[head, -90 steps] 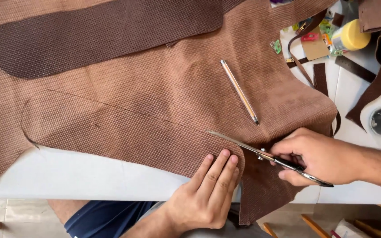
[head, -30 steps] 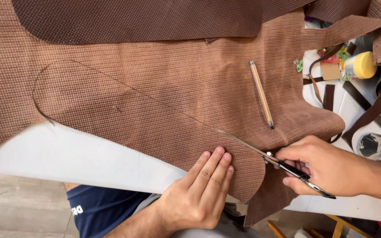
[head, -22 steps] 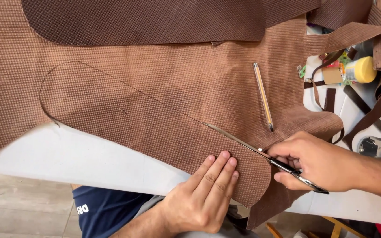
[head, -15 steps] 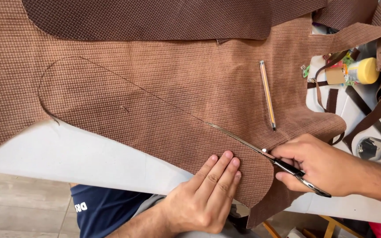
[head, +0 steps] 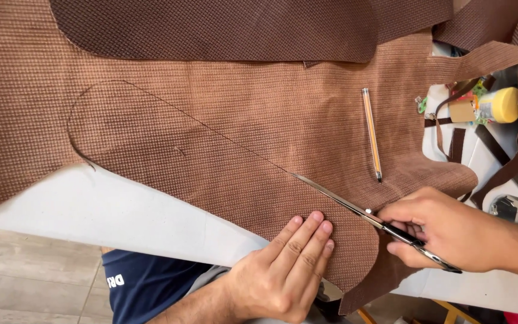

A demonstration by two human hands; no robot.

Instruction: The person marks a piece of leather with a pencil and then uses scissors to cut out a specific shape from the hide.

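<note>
Two hands work brown fabric (head: 223, 132) at the table's (head: 121, 210) near edge: the left hand (head: 283, 270) presses flat, fingers together; the right hand (head: 451, 234) is clamped on scissors (head: 355, 207). Judging by the traced outline, the cut has barely begun.

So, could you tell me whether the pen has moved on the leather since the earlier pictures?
No. The pen lies in the same spot on the brown leather sheet, beside the same notch in its right edge; only the camera view shifted.
</note>
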